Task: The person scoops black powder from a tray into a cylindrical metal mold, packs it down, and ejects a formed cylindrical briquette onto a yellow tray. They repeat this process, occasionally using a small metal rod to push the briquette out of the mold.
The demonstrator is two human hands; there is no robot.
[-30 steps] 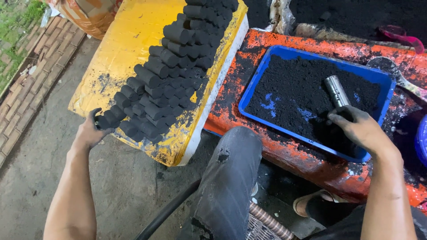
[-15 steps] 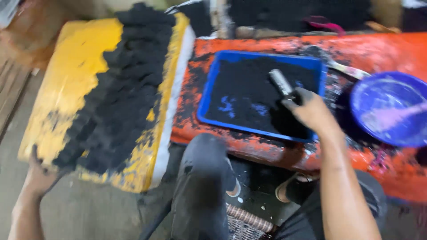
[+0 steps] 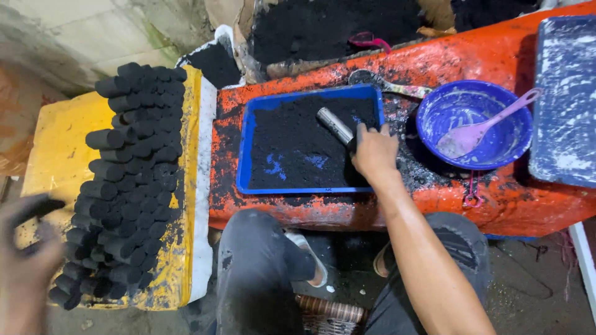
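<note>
One smooth steel tube (image 3: pixel 335 125), sooty right hand (image 3: pixel 374 151)

Support: my orange bench (image 3: pixel 496 205), paint worn and smeared black, running across the frame's centre and right. On it: blue tray (image 3: pixel 243 155) of black powder at centre; blue bowl (image 3: pixel 475 124) with pink spoon (image 3: pixel 490 121) at right; grey-blue board (image 3: pixel 568 99) at far right; metal spoon (image 3: pixel 388 85) behind the tray.
</note>
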